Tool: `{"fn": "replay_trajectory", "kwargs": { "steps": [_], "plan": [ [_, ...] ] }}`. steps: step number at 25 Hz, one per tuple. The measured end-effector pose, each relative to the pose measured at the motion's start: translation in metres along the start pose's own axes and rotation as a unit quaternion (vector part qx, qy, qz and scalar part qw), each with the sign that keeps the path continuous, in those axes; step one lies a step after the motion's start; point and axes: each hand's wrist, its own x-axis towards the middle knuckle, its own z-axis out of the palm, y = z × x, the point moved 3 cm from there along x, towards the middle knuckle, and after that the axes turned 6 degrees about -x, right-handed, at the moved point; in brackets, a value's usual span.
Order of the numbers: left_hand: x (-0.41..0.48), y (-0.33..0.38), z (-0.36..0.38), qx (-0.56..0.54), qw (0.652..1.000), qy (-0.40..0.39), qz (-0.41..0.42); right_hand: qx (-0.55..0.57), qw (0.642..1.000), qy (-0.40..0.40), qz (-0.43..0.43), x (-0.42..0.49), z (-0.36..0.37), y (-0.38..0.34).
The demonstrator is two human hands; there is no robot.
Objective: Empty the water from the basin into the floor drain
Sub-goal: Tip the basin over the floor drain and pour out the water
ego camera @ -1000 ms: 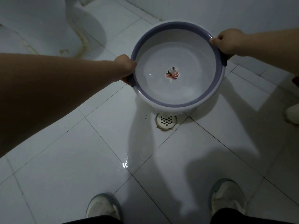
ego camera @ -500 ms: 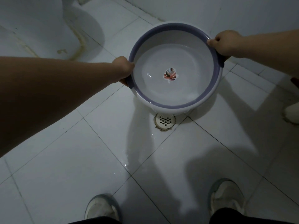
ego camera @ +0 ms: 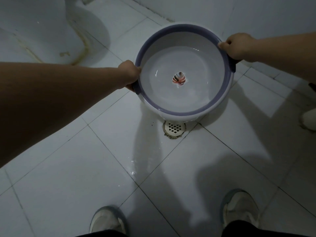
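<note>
A round white basin [ego camera: 220,103] with a purple rim and a leaf picture on its bottom holds clear water. It hangs above the tiled floor, its near edge tipped slightly down. My left hand [ego camera: 130,73] grips the rim's left handle. My right hand [ego camera: 236,46] grips the right handle. The white grated floor drain [ego camera: 174,128] lies just below the basin's near edge, its far part hidden by the basin.
A white toilet base [ego camera: 51,31] stands at the back left. A white wall [ego camera: 239,12] runs behind the basin. Wet streaks and droplets [ego camera: 132,170] mark the tiles near the drain. My two shoes [ego camera: 106,221] stand at the bottom; another white object [ego camera: 310,119] sits at the right edge.
The basin has shifted very slightly and its water has sloshed. More wetness shows on the tiles left of the drain. Both hands keep their grip.
</note>
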Motion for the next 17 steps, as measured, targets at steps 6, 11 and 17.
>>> {"fn": "replay_trajectory", "kwargs": {
  "steps": [6,11,17],
  "plan": [
    [-0.0022,-0.0008,0.0023,0.011,1.0,-0.004,-0.003,0.019,1.0,-0.013,0.006,-0.0013,0.0035,0.0003],
    [-0.0025,-0.0009,0.002,0.012,1.0,-0.005,-0.002,0.019,1.0,-0.017,0.003,-0.0018,0.0029,-0.0012],
    [-0.0031,-0.0006,0.0012,0.027,1.0,-0.007,0.004,0.023,1.0,-0.022,0.002,-0.0035,0.0062,0.0008]
  ]
}}
